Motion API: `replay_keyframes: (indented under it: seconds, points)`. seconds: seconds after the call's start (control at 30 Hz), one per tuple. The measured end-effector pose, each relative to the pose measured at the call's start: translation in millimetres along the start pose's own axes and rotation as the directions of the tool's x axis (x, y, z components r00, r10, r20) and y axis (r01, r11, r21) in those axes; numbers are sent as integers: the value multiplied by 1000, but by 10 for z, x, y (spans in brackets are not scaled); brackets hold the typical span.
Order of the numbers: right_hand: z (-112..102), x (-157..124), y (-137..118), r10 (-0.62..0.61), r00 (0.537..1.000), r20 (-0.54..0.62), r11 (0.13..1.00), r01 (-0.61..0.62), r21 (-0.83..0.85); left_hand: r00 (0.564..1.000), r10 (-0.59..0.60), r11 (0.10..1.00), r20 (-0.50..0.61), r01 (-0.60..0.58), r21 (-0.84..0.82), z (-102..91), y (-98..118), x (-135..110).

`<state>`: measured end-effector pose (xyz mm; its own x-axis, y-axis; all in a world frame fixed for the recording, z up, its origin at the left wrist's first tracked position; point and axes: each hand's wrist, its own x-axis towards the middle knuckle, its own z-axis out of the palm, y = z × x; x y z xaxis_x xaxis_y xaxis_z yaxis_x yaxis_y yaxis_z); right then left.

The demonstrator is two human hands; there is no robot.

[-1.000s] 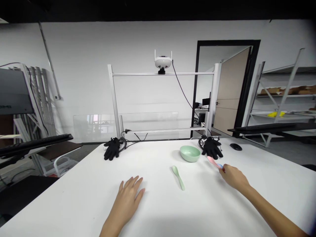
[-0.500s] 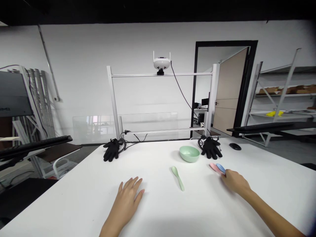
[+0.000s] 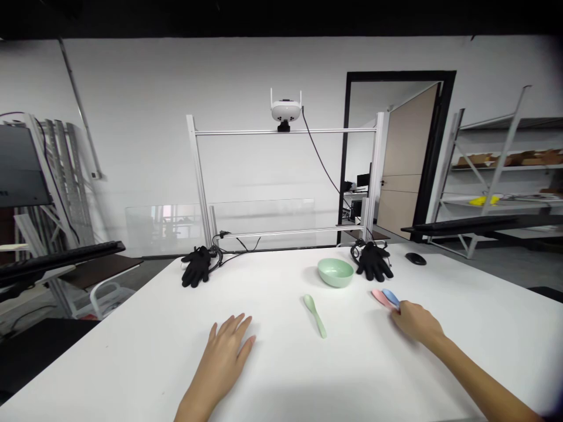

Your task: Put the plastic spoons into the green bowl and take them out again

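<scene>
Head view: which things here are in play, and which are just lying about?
In play: right hand on blue spoon and pink spoon; left hand; green spoon; green bowl.

Lying about: black gloves; mouse; headset.

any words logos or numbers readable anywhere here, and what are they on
No text can be read for certain.
Monitor at far left: a faint mark on its lower edge, cut off and too blurred to read.
White headset on the metal frame: no readable text.
</scene>
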<state>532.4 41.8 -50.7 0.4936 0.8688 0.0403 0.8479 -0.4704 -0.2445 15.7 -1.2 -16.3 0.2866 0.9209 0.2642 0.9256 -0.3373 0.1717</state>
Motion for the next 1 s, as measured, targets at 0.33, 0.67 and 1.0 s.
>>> replay_keyframes:
  seconds: [0.33, 0.67, 1.0]
  points:
    - [-132, 3, 65, 17, 1000, 6, 1000, -17, 8, 1000, 0, 1000, 31, -1, 18, 7, -7, 11]
    - [-174, 146, 221, 73, 997, 35, 997, -73, 0, 1000, 6, 1000, 17, -7, 12, 14, -8, 16]
    - [-204, 124, 174, 88, 996, 4, 996, -88, 8, 1000, 3, 1000, 17, -3, 22, 47, -31, 16]
